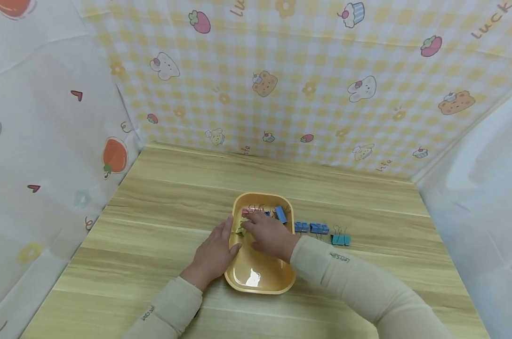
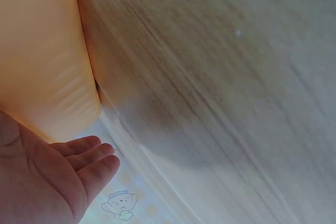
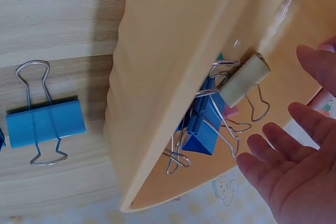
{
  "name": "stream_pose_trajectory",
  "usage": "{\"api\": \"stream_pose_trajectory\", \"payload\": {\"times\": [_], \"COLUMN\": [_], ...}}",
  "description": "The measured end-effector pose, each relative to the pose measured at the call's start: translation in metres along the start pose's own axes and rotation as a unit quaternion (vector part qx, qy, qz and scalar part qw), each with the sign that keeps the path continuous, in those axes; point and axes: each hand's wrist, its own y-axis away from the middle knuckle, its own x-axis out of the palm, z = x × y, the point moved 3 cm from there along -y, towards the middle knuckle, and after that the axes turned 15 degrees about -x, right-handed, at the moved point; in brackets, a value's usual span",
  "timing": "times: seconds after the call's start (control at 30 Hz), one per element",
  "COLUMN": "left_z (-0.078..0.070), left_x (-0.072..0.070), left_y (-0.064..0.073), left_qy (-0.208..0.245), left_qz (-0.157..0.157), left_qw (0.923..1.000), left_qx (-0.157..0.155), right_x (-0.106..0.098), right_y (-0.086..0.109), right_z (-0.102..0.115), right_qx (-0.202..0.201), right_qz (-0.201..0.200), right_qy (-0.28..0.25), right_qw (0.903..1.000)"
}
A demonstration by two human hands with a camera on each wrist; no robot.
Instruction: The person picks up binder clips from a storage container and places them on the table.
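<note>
An orange tray holds several binder clips at its far end. My left hand rests along its left side with extended fingers, thumb at the rim. In the left wrist view, that hand lies beside the tray's outer wall. Reaching into the tray, my right hand has its fingers spread and loosely bent. Close to its fingertips are a yellow binder clip and a pink binder clip. A blue binder clip leans at the far right. The right wrist view shows a pale yellow binder clip over blue ones.
Right of the tray, two blue binder clips and a teal binder clip lie on the wood-grain table. A checked cloth stands behind the table, with white cloths at both sides.
</note>
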Motion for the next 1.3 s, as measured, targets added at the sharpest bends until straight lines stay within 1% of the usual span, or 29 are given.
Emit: {"api": "stream_pose_trajectory", "payload": {"times": [0.2,0.3,0.43,0.63,0.77,0.87,1.0,1.3], "left_z": [0.0,0.0,-0.001,0.0,0.0,-0.001,-0.001,-0.001], "left_x": [0.0,-0.001,-0.001,0.0,-0.001,-0.002,-0.002,-0.003], "left_y": [0.001,0.001,0.001,0.001,0.001,0.002,0.002,0.002], "left_qy": [0.0,-0.002,0.003,-0.003,-0.001,0.001,-0.001,0.001], "left_qz": [0.002,0.007,0.007,0.001,0.007,0.01,0.006,0.011], "left_qw": [1.0,1.0,1.0,1.0,1.0,1.0,1.0,0.9999], "left_qx": [0.003,-0.001,0.0,0.001,0.001,0.001,0.0,0.0], "right_x": [0.001,0.001,0.0,-0.001,0.002,0.005,0.008,0.014], "right_y": [-0.006,-0.007,-0.008,-0.01,-0.011,-0.012,-0.014,-0.02], "right_z": [0.002,0.002,0.003,0.004,0.004,0.003,0.003,-0.001], "right_qx": [0.005,0.009,0.015,0.013,0.01,0.011,0.016,0.027], "right_qz": [0.014,0.021,0.023,0.023,0.029,0.041,0.057,0.068], "right_qy": [0.002,0.002,-0.001,-0.009,-0.01,-0.011,-0.012,-0.027], "right_qw": [0.9999,0.9997,0.9996,0.9996,0.9995,0.999,0.9982,0.9969]}}
